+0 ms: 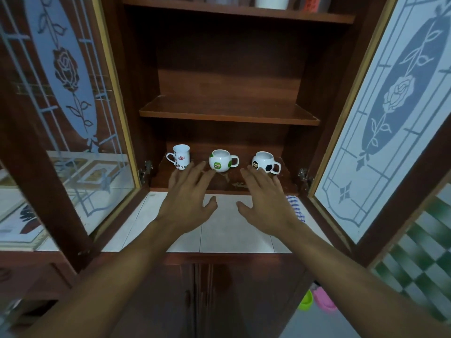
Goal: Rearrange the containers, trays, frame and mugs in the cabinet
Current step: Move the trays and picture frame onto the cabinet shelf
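Cabinet shelf (227, 181): left hand (189, 201), right hand (264, 203) outspread before mugs (219, 163)

Reddish-brown cabinet (229, 111); white tall mug (181, 160) brown-beaned, middle mug (220, 164) green-patched, right mug (263, 162) black-patched.

A cabinet (324, 57) of dark reddish-brown wood is seen head-on, dimly lit inside. Its two glass doors are swung wide: the left door (66, 93) and the right door (390, 118) are each etched with a frosted rose on a long stem. A middle shelf (229, 113) and an upper shelf (244, 14) are set across the inside. A white tiled counter (229, 230) is laid below the opening, with closed lower doors (195, 301) under it. Green-and-white checked tiles (419, 264) are seen at lower right, beside a pale floor (324, 330).
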The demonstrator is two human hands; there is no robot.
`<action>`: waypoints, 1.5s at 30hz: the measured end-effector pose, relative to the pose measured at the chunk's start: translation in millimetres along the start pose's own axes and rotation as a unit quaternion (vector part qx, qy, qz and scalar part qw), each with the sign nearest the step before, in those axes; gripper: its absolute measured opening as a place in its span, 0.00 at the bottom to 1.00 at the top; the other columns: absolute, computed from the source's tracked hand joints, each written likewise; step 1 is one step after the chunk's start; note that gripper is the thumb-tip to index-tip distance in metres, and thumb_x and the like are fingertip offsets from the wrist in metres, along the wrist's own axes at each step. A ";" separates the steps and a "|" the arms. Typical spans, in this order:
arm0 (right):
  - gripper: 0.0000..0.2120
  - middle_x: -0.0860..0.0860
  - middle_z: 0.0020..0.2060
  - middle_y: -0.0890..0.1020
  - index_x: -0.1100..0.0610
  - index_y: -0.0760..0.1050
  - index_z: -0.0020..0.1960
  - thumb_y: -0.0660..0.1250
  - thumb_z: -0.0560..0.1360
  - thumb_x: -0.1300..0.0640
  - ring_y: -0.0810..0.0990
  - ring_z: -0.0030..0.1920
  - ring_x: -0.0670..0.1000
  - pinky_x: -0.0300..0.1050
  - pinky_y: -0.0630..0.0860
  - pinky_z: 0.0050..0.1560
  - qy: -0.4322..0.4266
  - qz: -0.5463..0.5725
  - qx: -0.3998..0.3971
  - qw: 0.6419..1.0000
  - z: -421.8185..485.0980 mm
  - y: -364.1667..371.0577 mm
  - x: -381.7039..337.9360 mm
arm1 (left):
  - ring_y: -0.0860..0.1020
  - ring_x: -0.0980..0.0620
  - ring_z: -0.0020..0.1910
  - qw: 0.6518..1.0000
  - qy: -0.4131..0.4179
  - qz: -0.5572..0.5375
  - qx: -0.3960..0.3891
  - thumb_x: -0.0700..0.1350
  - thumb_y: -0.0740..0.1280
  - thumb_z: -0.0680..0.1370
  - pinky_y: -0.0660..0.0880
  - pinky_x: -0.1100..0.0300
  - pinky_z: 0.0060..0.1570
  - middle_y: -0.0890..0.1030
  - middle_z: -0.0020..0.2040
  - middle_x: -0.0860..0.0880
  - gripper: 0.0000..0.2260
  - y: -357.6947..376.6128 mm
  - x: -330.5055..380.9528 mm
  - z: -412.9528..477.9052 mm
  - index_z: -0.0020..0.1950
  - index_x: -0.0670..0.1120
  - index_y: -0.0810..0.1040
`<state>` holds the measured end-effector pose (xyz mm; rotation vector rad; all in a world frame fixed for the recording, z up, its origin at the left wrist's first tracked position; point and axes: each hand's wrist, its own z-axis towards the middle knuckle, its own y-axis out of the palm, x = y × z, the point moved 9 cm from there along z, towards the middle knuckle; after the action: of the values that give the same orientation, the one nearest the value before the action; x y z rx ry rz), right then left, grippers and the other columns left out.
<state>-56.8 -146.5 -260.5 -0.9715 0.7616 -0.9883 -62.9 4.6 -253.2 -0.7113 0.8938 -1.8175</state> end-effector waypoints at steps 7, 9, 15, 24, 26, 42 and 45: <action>0.33 0.53 0.79 0.53 0.53 0.54 0.79 0.62 0.78 0.44 0.49 0.79 0.56 0.58 0.47 0.75 0.005 -0.006 -0.027 1.000 -15.0 -5.0 -20.8 | 0.68 0.40 0.71 1.000 -0.013 0.002 -0.008 0.54 0.63 0.72 0.60 0.37 0.68 0.71 0.70 0.42 0.27 -14.4 -5.7 -19.7 0.69 0.45 0.72; 0.33 0.52 0.79 0.52 0.53 0.54 0.79 0.61 0.79 0.44 0.48 0.79 0.55 0.57 0.46 0.76 0.010 -0.014 -0.028 0.999 -19.1 -6.9 -26.7 | 0.68 0.41 0.71 1.000 -0.007 0.000 -0.013 0.54 0.63 0.72 0.60 0.37 0.68 0.71 0.70 0.43 0.27 -17.5 -8.3 -24.4 0.69 0.45 0.72; 0.34 0.51 0.79 0.51 0.51 0.53 0.79 0.62 0.79 0.45 0.46 0.79 0.54 0.54 0.43 0.76 0.050 0.004 -0.025 0.998 -29.0 -10.7 -58.7 | 0.64 0.43 0.73 0.999 0.014 -0.019 -0.030 0.56 0.61 0.73 0.58 0.39 0.70 0.69 0.72 0.44 0.28 -32.7 -23.4 -42.4 0.72 0.46 0.69; 0.34 0.50 0.79 0.51 0.51 0.53 0.79 0.62 0.79 0.44 0.47 0.79 0.54 0.52 0.45 0.77 0.085 0.000 -0.017 0.996 -54.6 -18.4 -112.5 | 0.58 0.45 0.76 0.998 0.050 -0.024 -0.033 0.55 0.63 0.77 0.52 0.53 0.71 0.62 0.77 0.46 0.29 -64.3 -47.3 -83.4 0.76 0.46 0.63; 0.34 0.50 0.79 0.51 0.51 0.53 0.79 0.62 0.79 0.44 0.47 0.79 0.54 0.52 0.45 0.77 0.082 -0.003 -0.021 0.996 -60.3 -19.2 -121.5 | 0.56 0.46 0.77 0.998 0.046 -0.023 -0.038 0.55 0.63 0.78 0.48 0.56 0.71 0.59 0.78 0.46 0.30 -65.4 -50.9 -91.0 0.77 0.46 0.62; 0.34 0.50 0.79 0.52 0.51 0.53 0.79 0.64 0.79 0.45 0.48 0.79 0.53 0.50 0.48 0.77 0.039 0.038 -0.028 0.998 -106.8 -33.8 -192.9 | 0.61 0.41 0.75 0.999 0.000 -0.025 -0.043 0.58 0.59 0.74 0.52 0.44 0.74 0.65 0.75 0.44 0.31 -116.3 -64.8 -164.5 0.75 0.46 0.66; 0.33 0.50 0.80 0.51 0.50 0.52 0.79 0.63 0.79 0.46 0.46 0.79 0.53 0.50 0.47 0.77 0.033 0.049 -0.038 0.998 -115.2 -32.1 -212.5 | 0.60 0.42 0.75 0.999 0.000 -0.012 -0.039 0.57 0.59 0.74 0.51 0.43 0.74 0.64 0.76 0.45 0.30 -127.0 -75.7 -182.5 0.75 0.47 0.65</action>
<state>-246.2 6.9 -255.4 -0.9623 0.8994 -0.9154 -240.5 158.2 -257.8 -0.7729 0.9641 -1.8113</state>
